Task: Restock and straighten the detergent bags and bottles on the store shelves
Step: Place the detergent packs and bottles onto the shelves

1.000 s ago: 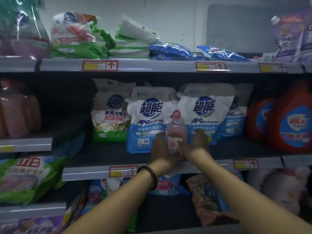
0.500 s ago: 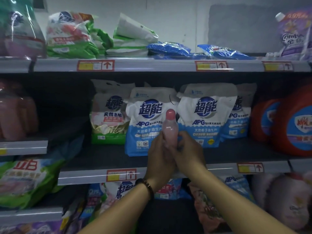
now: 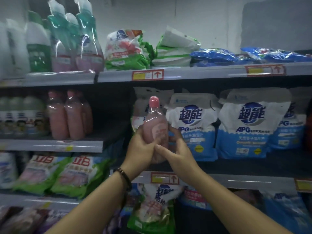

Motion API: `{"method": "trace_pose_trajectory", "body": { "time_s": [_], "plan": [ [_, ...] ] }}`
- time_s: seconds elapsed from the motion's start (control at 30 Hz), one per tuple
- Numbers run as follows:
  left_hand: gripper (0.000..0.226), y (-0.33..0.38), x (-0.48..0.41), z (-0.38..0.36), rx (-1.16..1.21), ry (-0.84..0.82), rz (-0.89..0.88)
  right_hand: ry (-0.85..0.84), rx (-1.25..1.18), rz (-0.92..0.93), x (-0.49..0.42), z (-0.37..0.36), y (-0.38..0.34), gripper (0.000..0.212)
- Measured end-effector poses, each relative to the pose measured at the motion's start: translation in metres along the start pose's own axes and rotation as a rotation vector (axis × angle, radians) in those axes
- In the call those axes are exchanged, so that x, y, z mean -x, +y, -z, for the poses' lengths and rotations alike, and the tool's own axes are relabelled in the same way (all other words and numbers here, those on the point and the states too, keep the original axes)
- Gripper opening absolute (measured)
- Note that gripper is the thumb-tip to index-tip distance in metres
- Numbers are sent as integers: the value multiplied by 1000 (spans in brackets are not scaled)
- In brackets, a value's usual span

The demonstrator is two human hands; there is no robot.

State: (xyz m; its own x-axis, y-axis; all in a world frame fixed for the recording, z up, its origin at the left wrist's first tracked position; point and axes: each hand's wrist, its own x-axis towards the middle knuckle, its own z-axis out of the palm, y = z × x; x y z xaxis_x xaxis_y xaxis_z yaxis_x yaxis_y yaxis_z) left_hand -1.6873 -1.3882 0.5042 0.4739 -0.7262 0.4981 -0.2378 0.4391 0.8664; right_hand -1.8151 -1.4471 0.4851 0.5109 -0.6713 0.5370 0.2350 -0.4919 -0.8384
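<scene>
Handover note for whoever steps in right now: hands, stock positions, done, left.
Left hand: wrapped around the lower left side of the pink bottle.
Right hand: on the bottle's lower right side, fingers behind it.
Bottle: upright, pink cap on top, held in the air in front of the white-and-blue bags, not on any shelf.
Matching pink bottles stand on the middle shelf to the left, with dark open space beside them.
Done: bottle picked up.
Left: set it down, probably with the pink group; the green bags on the top shelf lie slumped and need straightening.
</scene>
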Motion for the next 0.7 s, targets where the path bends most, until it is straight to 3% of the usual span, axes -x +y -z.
{"method": "trace_pose_trajectory", "body": {
  "time_s": [0.13,0.23,0.4,0.53,0.6,0.7],
  "plan": [
    [27,22,-13,51,-105,49,32,-137,100,50,-16,-41,-5,79],
    [27,25,-20,83,-195,71,54,-48,167,35,-33,-83,-9,70],
    [25,19,-31,144,-457,108,-89,32,292,-110,-72,-137,-4,92],
    [41,-14,-34,195,-941,242,-210,176,433,-228,-110,-167,-8,90],
    [48,-34,-32,212,-1171,189,-184,188,388,-223,-126,-177,-6,89],
    [51,-48,-32,218,-1279,100,-194,183,367,-205,-145,-196,0,90]
  ]
}}
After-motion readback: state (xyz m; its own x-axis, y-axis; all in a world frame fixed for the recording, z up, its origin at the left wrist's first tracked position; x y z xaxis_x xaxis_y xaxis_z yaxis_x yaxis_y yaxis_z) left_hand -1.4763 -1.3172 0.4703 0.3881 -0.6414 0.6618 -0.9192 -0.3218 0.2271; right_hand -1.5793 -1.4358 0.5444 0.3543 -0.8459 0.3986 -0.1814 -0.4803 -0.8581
